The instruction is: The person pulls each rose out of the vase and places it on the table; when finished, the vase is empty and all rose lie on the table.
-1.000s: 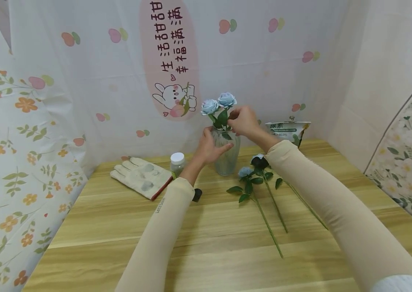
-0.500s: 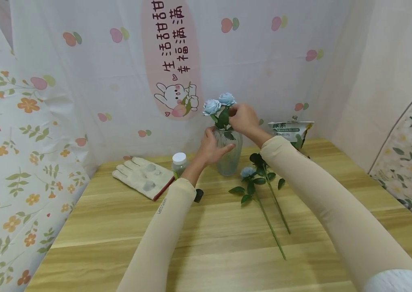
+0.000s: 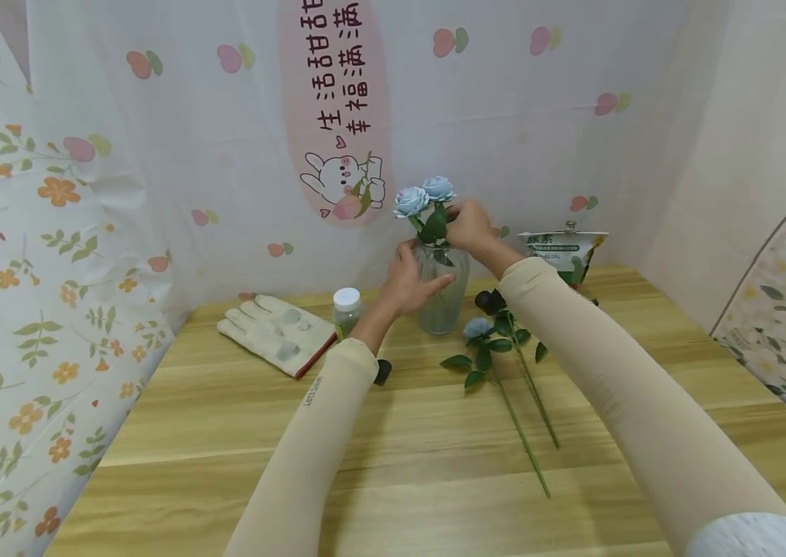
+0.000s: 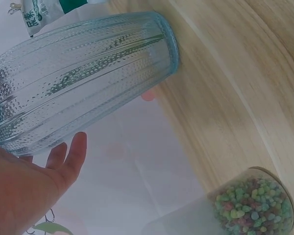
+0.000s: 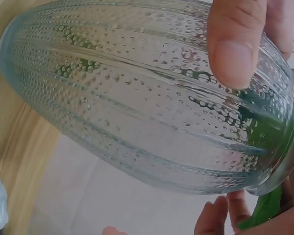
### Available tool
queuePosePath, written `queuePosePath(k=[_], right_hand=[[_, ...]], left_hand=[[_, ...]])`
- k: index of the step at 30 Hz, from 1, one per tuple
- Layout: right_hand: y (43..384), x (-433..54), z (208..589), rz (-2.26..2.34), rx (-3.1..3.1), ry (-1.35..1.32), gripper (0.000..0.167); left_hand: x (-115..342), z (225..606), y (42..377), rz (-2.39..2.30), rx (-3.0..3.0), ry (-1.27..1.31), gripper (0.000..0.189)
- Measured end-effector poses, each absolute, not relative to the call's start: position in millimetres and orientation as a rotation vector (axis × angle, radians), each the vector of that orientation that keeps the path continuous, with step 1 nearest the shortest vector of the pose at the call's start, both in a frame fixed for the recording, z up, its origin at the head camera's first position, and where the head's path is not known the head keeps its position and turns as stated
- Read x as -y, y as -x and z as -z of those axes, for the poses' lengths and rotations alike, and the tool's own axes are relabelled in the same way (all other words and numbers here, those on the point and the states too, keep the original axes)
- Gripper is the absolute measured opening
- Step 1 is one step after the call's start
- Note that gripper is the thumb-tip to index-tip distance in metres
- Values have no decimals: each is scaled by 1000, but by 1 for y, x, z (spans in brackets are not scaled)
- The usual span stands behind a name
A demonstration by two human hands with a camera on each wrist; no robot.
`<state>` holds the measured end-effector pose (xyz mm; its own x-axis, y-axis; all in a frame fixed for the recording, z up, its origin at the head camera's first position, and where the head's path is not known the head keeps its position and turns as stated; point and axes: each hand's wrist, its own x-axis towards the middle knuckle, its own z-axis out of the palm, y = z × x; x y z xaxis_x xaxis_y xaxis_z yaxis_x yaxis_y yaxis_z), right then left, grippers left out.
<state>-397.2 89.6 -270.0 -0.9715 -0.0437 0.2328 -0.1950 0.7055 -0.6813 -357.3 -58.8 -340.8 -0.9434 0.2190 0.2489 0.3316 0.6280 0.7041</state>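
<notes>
A ribbed, clear glass vase [image 3: 450, 298] stands upright at the back of the table, with two pale blue roses [image 3: 411, 201] rising from its mouth. My left hand [image 3: 409, 282] holds the vase's upper side, thumb in front and other fingers behind. At the rim, my right hand [image 3: 469, 226] pinches the leafy stem of a rose; its fingertips are partly hidden behind green leaves [image 3: 437, 224]. In the right wrist view, a leaf [image 5: 268, 208] hangs outside the rim beside my right fingers. Green stems show through the glass [image 4: 88, 73].
Loose roses [image 3: 478, 328] lie right of the vase, partly under my right forearm. On the left are a work glove [image 3: 278, 333], a white-capped jar [image 3: 347, 309] of coloured granules and a small black object [image 3: 382, 372]. A clipped white-and-green bag [image 3: 560, 251] stands back right.
My right forearm has shifted left and now covers one loose rose's stem. The rear rose has moved slightly left relative to the vase. My left hand keeps its hold on the vase.
</notes>
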Motion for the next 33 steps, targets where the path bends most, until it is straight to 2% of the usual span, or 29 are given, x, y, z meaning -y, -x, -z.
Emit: queuePosePath(k=[18, 33], right_hand=[[394, -119, 271, -1638, 2269, -315, 25], [371, -133, 254, -1766, 2184, -419, 29]], left_hand=[[56, 341, 354, 1241, 2691, 456, 92], [55, 343, 355, 1236, 2688, 459, 90]])
